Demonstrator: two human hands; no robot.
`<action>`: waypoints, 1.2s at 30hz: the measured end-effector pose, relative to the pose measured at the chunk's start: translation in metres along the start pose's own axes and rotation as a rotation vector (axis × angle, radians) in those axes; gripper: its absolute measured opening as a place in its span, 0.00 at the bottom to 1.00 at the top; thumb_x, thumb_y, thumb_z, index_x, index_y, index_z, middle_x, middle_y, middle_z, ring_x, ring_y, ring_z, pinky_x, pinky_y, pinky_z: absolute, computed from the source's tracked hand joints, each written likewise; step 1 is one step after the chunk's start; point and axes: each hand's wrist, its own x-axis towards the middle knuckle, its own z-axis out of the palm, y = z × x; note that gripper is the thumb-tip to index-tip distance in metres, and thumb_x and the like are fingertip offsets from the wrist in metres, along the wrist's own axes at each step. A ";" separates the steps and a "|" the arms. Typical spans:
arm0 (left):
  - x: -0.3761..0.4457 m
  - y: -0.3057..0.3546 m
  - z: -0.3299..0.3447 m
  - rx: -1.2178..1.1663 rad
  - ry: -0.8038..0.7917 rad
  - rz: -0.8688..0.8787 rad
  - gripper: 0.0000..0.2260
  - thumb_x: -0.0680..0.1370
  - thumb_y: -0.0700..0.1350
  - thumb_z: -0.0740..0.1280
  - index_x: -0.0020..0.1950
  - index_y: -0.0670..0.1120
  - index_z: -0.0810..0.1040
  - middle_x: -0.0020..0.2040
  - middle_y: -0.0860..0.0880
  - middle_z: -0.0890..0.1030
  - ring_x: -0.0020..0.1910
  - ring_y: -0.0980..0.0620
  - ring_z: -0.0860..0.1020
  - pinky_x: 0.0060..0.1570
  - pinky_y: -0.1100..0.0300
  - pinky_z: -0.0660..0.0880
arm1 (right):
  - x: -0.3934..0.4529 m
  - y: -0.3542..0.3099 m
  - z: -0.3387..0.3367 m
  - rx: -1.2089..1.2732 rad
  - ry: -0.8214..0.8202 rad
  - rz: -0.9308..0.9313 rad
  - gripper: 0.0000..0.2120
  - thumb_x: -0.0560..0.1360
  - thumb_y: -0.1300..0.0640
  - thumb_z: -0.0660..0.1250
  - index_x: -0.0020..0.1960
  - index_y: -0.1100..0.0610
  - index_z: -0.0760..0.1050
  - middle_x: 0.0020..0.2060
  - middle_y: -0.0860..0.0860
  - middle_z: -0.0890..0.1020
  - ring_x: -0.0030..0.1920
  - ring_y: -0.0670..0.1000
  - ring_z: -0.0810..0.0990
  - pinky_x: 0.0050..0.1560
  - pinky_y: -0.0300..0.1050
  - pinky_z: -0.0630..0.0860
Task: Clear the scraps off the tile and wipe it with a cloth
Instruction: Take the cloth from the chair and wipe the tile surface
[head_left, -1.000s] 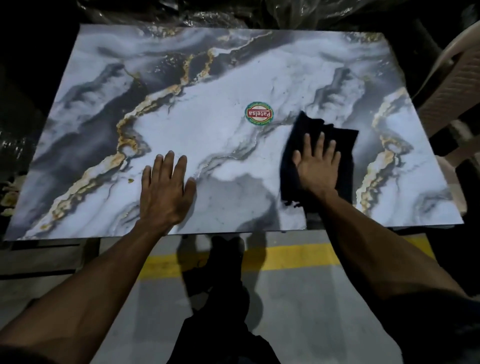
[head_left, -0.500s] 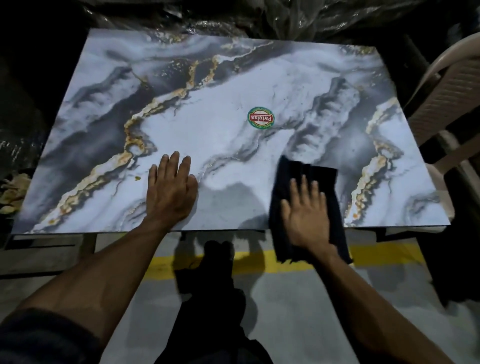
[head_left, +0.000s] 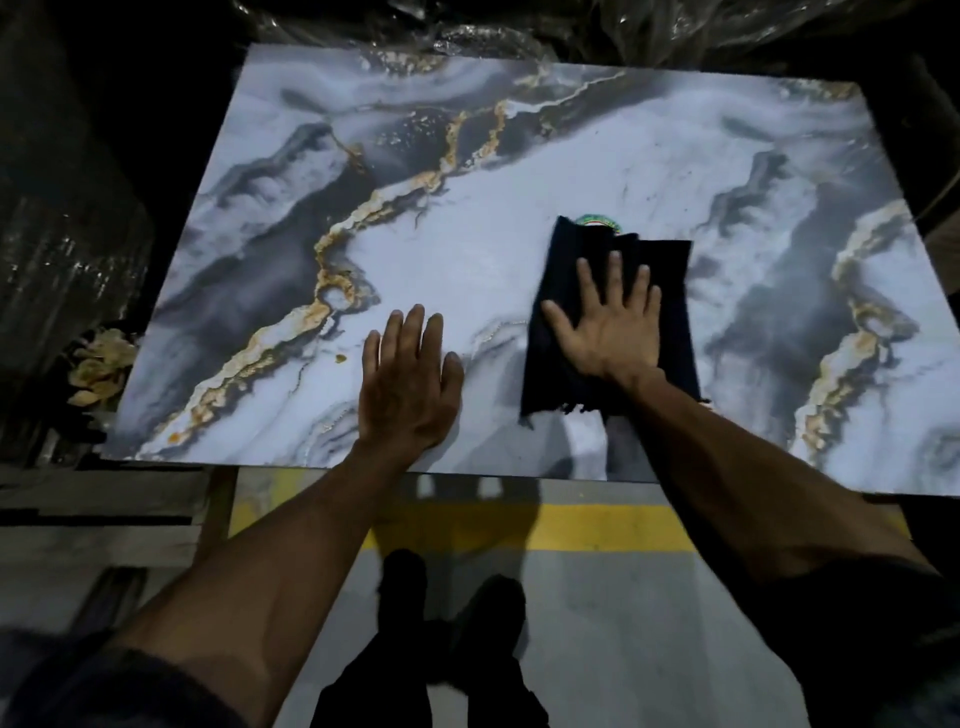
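A large marble-patterned tile (head_left: 467, 249), white and grey with gold veins, lies flat in front of me. A dark cloth (head_left: 670, 280) is spread on it right of centre, its far edge covering most of a round green sticker (head_left: 597, 221). My right hand (head_left: 608, 322) presses flat on the cloth with straight, spread fingers. My left hand (head_left: 410, 379) rests flat on the bare tile near the front edge, fingers straight. A tiny brownish speck (head_left: 340, 358) lies just left of my left hand.
Crumpled brownish scraps (head_left: 101, 364) lie off the tile's left edge. Clear plastic wrapping (head_left: 467, 31) bunches beyond the far edge. Below the tile's front edge are the grey floor with a yellow stripe (head_left: 571, 525) and my dark shoes (head_left: 447, 613).
My right hand has slid the cloth away from the front edge, up the tile and over the sticker. The left hand has stayed flat in the same spot.
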 end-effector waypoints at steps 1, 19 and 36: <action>0.000 0.000 0.000 -0.030 0.011 -0.010 0.26 0.79 0.53 0.48 0.72 0.43 0.68 0.73 0.41 0.69 0.73 0.40 0.64 0.72 0.41 0.59 | -0.009 -0.014 0.003 -0.010 -0.001 -0.047 0.35 0.77 0.31 0.45 0.79 0.46 0.46 0.79 0.55 0.46 0.77 0.65 0.43 0.75 0.61 0.41; 0.107 -0.131 -0.026 0.143 -0.088 0.113 0.21 0.78 0.48 0.47 0.61 0.39 0.71 0.65 0.38 0.72 0.61 0.37 0.70 0.57 0.42 0.68 | -0.055 0.017 0.010 0.063 -0.001 0.343 0.37 0.75 0.31 0.43 0.79 0.48 0.48 0.79 0.57 0.49 0.77 0.65 0.46 0.76 0.62 0.45; 0.150 -0.127 -0.024 0.015 -0.062 0.074 0.28 0.80 0.54 0.47 0.76 0.42 0.61 0.77 0.39 0.61 0.76 0.37 0.57 0.75 0.40 0.52 | -0.140 -0.050 0.036 0.037 0.045 0.079 0.31 0.77 0.37 0.48 0.77 0.48 0.59 0.77 0.56 0.59 0.76 0.65 0.57 0.74 0.62 0.55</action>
